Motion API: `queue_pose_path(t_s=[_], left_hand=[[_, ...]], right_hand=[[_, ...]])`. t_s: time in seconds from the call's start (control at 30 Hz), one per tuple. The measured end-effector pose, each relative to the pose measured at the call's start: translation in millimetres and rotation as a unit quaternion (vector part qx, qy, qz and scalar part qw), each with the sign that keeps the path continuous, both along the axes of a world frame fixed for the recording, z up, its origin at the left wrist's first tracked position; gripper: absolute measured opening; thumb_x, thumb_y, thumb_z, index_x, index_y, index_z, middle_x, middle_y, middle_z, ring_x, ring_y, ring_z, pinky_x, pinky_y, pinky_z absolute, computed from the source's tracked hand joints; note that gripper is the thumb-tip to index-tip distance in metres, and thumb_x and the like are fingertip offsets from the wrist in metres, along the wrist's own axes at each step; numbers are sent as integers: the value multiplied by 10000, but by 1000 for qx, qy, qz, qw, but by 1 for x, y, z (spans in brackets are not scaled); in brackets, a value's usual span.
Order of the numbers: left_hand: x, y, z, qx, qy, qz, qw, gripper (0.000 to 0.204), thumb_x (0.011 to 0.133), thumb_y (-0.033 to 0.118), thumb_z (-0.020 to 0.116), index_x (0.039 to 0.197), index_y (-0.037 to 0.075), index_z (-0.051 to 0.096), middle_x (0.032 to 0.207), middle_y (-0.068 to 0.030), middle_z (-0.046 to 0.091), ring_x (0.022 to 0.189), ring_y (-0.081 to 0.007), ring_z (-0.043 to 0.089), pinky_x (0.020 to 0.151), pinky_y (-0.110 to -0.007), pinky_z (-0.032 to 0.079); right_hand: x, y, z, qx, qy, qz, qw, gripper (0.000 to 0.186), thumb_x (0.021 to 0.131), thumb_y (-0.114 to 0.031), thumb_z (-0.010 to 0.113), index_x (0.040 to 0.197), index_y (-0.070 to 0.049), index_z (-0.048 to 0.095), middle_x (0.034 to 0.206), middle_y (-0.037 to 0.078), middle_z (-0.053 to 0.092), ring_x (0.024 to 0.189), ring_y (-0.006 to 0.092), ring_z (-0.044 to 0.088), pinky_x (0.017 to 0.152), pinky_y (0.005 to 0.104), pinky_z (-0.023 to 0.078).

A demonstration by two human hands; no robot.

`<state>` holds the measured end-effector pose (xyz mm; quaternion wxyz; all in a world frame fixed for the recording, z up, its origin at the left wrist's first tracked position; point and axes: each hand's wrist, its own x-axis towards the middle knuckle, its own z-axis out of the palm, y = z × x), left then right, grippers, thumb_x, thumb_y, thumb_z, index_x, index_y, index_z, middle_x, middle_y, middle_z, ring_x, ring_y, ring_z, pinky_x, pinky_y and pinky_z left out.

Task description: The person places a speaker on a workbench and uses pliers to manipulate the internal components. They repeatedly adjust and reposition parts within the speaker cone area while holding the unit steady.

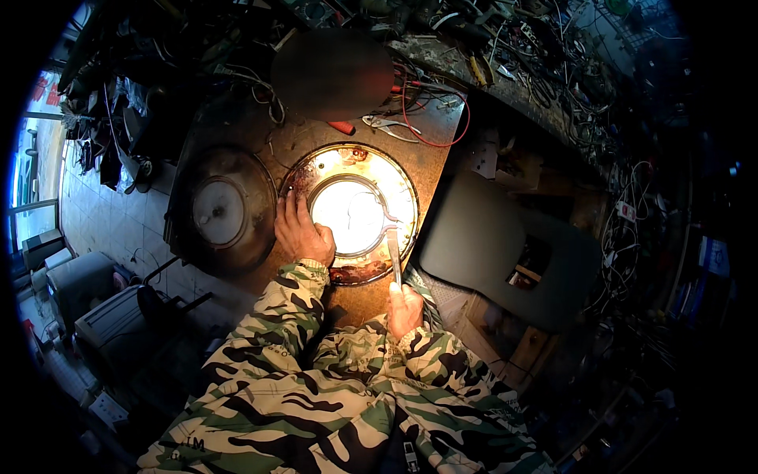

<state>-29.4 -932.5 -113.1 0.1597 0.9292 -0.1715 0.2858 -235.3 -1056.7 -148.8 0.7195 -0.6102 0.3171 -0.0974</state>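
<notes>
Here we are over the pan (332,163), round and stained, lying on the table (355,302) straight ahead of the person, its middle blazing white under the light. The left hand (305,237) is down on the pan's left edge, fingers stretched forward, palm low, nothing visibly gripped. Over to the right hand (406,310), well apart from its partner and just off the pan's near right edge, closed firmly round the lower end of a slim metal tool (396,257). And here's the line that matters: the tool's long axis runs almost straight away from the person, leaning a touch left, crossing the rim and pointing at the right side of the ring (384,204) around that bright centre. Tip and ring look very close; whether they touch, I can't tell. The ring's right side lies forward and slightly left of the right fist, clearly nearer to the tool than to the left hand, which sits across the pan. Out left, a dark disc (218,212) lies beside the pan; beyond it, pliers (379,123).
</notes>
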Motion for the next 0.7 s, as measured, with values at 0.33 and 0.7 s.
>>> queue_pose_path(t_s=[0.33,0.7], left_hand=[[1,9,4,9,9,-5,1000,705,795,95,552,1476,19,390,1546,-229,388,1440,-460,326,1157,-611,265],[0,11,9,20,6,1,1000,689,793,89,540,1464,7,402,1538,-227,402,1438,-454,332,1161,-594,270]], right_hand=[[1,10,6,-35,3,0,999,357,1050,-304,555,784,-70,513,597,-37,434,519,76,398,479,299,312],[0,14,0,20,-1,18,1000,376,1053,-341,552,793,-74,502,603,-40,431,517,76,406,476,294,327]])
